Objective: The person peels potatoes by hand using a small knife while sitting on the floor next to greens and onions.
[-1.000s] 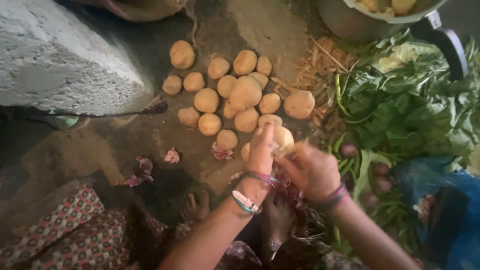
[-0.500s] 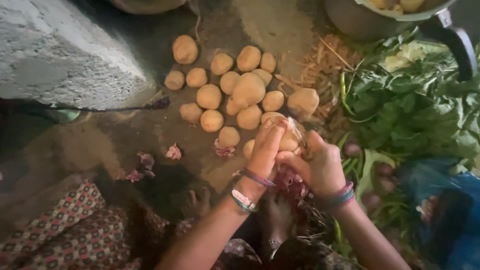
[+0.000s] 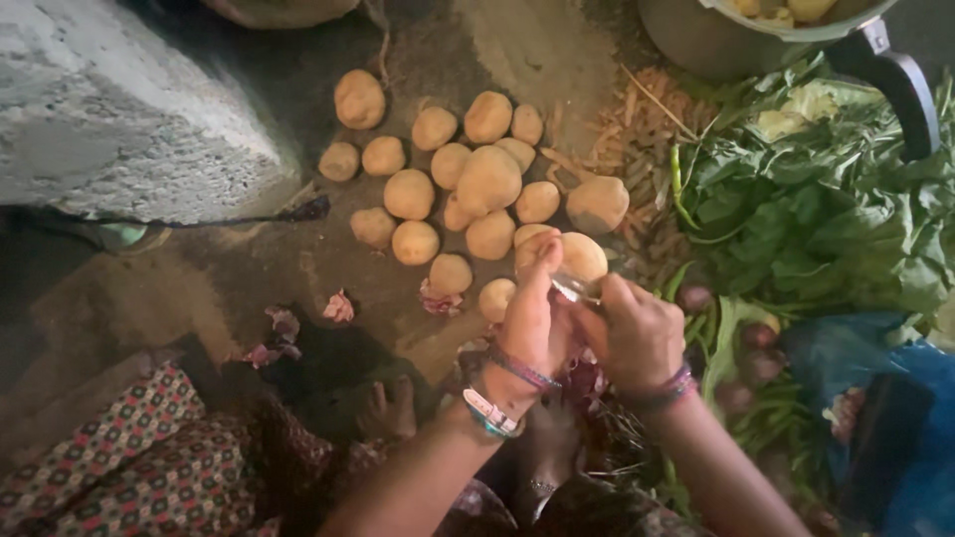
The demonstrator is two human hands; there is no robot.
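Observation:
My left hand (image 3: 532,318) and my right hand (image 3: 639,336) meet over the ground, both gripping a small pale, shiny vegetable piece (image 3: 575,288). What it is I cannot tell. The left thumb points up toward a pile of several yellow-brown potatoes (image 3: 487,179) lying on the dirt floor just beyond the hands. Beaded bracelets sit on both wrists. Purple onion skins (image 3: 582,383) lie beneath the hands.
A metal pot (image 3: 716,45) with a black handle (image 3: 900,85) stands at top right. Leafy greens (image 3: 816,204), small purple onions (image 3: 756,338) and a blue bag (image 3: 880,398) fill the right. A concrete block (image 3: 119,109) is at left, orange peelings (image 3: 637,124) behind, my bare foot (image 3: 388,410) below.
Both hands stay together on the pale piece, fingers shifting slightly around it. The view has drifted a little; the potatoes have not moved.

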